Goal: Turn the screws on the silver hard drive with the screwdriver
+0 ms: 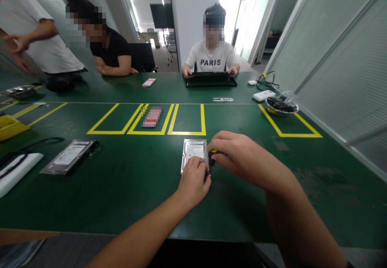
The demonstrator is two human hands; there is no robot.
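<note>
A silver hard drive [194,148] with a white label lies flat on the green table in front of me. My left hand [196,179] is closed over its near right part, fingers curled and pressing on the drive. At the drive's right edge, my right hand [231,149] is closed with thumb and fingers pinched. A small yellow-and-black object [214,151] shows between those fingers; most of it is hidden, so its exact kind is unclear.
Another hard drive [71,155] lies on a clear bag at left, near a white device [19,173] with a black cable. A metal bowl [281,108] of dark parts stands at right. Across the table a person [211,56] holds a black panel [211,80]; two other people are at left.
</note>
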